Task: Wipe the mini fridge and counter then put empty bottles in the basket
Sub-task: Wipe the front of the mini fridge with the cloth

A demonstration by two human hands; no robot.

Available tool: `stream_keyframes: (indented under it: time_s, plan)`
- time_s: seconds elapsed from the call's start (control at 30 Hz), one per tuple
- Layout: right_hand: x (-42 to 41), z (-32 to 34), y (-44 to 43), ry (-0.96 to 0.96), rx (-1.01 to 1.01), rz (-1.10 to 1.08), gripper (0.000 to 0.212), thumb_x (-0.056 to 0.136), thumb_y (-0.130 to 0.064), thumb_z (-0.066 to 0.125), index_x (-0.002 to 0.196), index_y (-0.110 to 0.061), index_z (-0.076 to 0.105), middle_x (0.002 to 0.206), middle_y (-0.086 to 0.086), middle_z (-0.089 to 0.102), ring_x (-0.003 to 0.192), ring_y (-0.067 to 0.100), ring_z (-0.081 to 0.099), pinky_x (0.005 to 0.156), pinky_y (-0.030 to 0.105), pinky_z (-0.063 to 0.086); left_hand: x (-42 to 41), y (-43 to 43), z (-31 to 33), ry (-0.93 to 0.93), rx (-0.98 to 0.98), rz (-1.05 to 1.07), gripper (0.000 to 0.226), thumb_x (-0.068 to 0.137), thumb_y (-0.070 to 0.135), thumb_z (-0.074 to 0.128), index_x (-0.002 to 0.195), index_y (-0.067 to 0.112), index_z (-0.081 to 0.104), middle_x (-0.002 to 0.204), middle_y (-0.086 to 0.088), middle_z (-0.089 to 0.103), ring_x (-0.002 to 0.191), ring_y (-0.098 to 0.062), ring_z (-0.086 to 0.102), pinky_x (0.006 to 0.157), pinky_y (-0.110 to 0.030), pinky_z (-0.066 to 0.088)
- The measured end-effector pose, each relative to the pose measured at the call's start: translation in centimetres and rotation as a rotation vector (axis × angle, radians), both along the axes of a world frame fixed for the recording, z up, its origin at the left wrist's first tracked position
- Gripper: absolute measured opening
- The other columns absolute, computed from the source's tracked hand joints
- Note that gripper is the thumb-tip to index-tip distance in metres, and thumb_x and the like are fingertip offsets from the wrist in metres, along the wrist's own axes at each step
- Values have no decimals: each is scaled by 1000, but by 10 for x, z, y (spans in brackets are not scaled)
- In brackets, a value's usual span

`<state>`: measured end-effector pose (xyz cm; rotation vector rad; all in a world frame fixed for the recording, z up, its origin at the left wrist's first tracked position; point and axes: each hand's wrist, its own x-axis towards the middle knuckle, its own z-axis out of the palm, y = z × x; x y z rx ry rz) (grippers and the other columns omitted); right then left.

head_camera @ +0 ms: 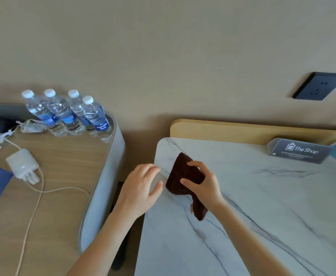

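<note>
Now, step: wiping the counter (pixel 262 196), near its far-left corner
Right hand (pixel 202 186): fingers clamped on the cloth (pixel 181 176), pressing it to the marble
Left hand (pixel 141 186): open, empty, fingers spread, resting at the counter's left edge just beside the cloth
Cloth: dark brown, bunched; long axis runs from a peak toward the far-left corner back to a tail under the right wrist
Bottles (pixel 67 112): four, upright, capped, clustered on the desk (pixel 63 176) well to the left; whether empty, cannot tell
Nearer hand to bottles: left
Unwiped side, likely: open marble lies right of the cloth, toward the sign (pixel 300 151)
Basket, fridge: not in view
</note>
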<state>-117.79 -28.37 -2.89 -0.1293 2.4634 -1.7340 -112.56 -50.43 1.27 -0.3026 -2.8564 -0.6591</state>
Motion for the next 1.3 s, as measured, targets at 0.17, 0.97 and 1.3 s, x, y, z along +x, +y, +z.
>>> stream_keyframes:
  time_s: [0.17,0.97,1.3]
  plan:
    - [63,23,6,86,-21,-62,44,78,-26,82,113,-42,60,100,-26,66,92,1,65,72,12,50,53,13,13,56,-18,-55,43,93,37,47,120,10,66,118,-2,66,111,-18,61,91,-28,51]
    - [364,23,-81,131,-7,-463,43,81,-19,82,116,-33,60,112,-9,66,101,1,62,69,5,47,285,-83,-23,81,-195,-372,52,94,43,43,136,18,60,138,-1,61,131,-22,55,111,-36,34]
    - [543,12,-176,33,-19,-707,41,77,-23,84,107,-41,61,101,-17,69,91,-1,64,72,8,46,422,-169,-46,-74,-196,-592,53,94,46,47,141,24,55,144,4,56,138,-16,47,116,-32,25]
